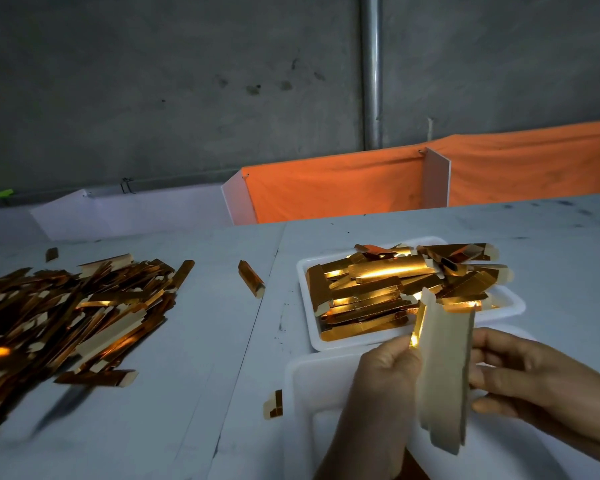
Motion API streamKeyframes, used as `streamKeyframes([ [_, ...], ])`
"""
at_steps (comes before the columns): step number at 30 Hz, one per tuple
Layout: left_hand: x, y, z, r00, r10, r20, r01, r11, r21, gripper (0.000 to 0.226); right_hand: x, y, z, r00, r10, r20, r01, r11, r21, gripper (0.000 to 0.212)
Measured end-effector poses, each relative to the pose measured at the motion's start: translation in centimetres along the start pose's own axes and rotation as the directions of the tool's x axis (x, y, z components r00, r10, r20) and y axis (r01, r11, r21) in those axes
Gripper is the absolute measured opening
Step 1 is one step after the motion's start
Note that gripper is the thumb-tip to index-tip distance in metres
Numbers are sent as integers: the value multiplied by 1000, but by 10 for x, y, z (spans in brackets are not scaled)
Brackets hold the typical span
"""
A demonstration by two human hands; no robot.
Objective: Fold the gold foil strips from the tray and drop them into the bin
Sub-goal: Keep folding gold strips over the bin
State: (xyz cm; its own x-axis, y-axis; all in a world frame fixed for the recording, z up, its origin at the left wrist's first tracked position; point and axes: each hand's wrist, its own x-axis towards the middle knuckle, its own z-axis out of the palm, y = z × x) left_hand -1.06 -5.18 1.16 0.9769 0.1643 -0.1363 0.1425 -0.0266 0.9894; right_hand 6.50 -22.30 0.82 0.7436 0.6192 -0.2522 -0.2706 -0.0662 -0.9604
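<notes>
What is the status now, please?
Both hands, left hand and right hand, hold one strip upright. Tray full. Nothing in the way.

both hands low and close, left hand [388, 370] and right hand [530, 379] pinching

Open table [201, 341] left of the white tray [513, 308]: a broad bare lane, broken only by one folded strip [251, 278] lying close to the tray's far-left corner and a small gold scrap [274, 405] off its near-left side. Farther left of the tray, a wide heap of gold strips [70, 317] blocking that side. Behind the tray, bare table up to the orange cloth barrier [343, 188] and the white divider panel [437, 178]. Right of the tray, bare surface. Just nearer than the tray, a second white tray [312, 382], both hands [385, 372] [520, 375] and a held strip [445, 368] filling the space above it.
</notes>
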Motion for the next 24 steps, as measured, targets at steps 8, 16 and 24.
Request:
streamKeyframes([
  [8, -5, 4, 20, 988, 156, 13, -155, 962, 224, 35, 0, -5, 10, 993, -65, -99, 69, 997, 40, 28],
  [16, -3, 1, 22, 989, 148, -3, -142, 956, 256, 39, -5, -10, 22, 984, -94, -149, 102, 994, 46, 31],
  [24, -2, 0, 19, 990, 144, 1, -140, 962, 235, 37, -7, -11, 26, 969, -190, -158, 186, 982, -36, 40],
])
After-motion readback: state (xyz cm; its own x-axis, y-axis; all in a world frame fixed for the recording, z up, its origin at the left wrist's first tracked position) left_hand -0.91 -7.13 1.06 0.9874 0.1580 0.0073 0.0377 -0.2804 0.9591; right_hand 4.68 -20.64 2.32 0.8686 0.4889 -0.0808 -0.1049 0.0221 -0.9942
